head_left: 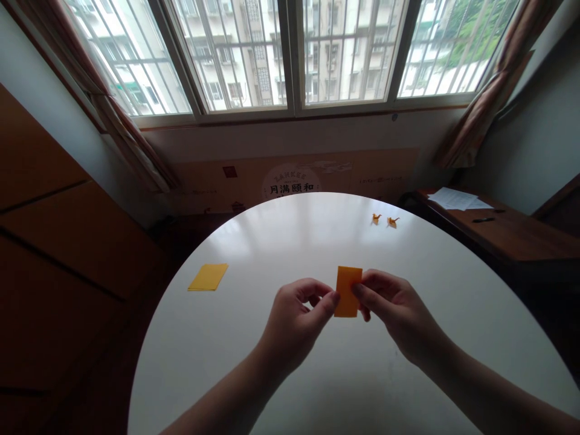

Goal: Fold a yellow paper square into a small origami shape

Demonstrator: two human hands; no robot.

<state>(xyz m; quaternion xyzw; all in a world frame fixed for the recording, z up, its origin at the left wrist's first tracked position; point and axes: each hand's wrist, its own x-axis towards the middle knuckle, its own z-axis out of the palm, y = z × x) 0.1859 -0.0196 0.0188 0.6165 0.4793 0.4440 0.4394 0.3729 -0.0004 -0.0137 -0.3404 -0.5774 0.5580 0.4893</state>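
An orange piece of paper (346, 302), folded into an upright rectangle, is held up above the white round table (254, 374). My left hand (299, 317) pinches its left edge between thumb and fingers. On the opposite edge, my right hand (394, 308) grips it with the thumb pressed on the near face and fingers behind. A small stack of yellow paper squares (208, 278) lies at the table's left. Two small folded orange paper birds, one bird (376, 219) and a second bird (393, 222), stand near the far right edge.
Right of the table, a brown wooden desk (525, 232) bears white paper sheets (457, 198) and a black pen (483, 220). A printed cardboard panel (203, 181) stands behind the table, below a barred window (294, 54). Wooden cabinets (54, 272) are at the left.
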